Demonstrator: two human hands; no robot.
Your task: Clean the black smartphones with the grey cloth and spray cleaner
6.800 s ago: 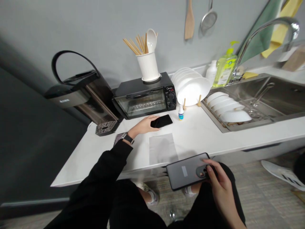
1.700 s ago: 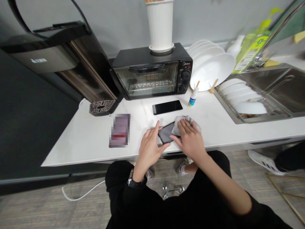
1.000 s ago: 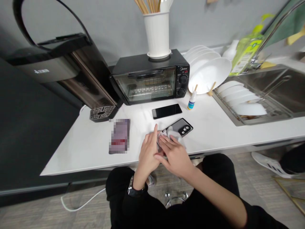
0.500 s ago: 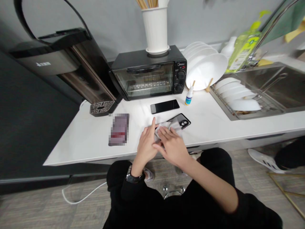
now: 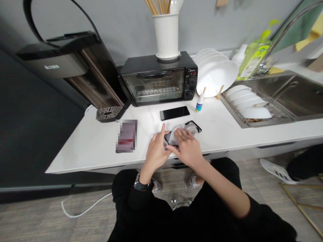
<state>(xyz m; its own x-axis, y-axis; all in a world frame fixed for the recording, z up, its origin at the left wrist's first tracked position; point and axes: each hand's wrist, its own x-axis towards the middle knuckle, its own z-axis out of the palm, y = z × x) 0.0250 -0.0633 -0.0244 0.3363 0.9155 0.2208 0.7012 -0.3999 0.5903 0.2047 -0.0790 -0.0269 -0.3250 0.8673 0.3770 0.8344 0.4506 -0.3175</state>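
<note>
A black phone case [image 5: 194, 126] lies back-up near the front edge of the white counter [image 5: 88, 148]. My right hand [image 5: 186, 148] presses a thin grey cloth [image 5: 176, 133] flat on the case, fingers stretched over it. At the case's left end my left hand [image 5: 156, 151] steadies it, fingers curled against the edge. A second black phone [image 5: 174, 113] lies screen-up just behind, untouched.
A small dropper bottle [image 5: 199, 103] stands right of the phone. Behind are a black toaster oven [image 5: 157, 82] with a white utensil holder [image 5: 166, 35], a black water dispenser [image 5: 75, 72], stacked white plates [image 5: 217, 75] and a sink [image 5: 282, 97]. A blurred flat item [image 5: 126, 135] lies left.
My right hand with the cloth has slid to the right along the case, covering the camera end that showed half a second ago. The left hand has stayed at the left end.
</note>
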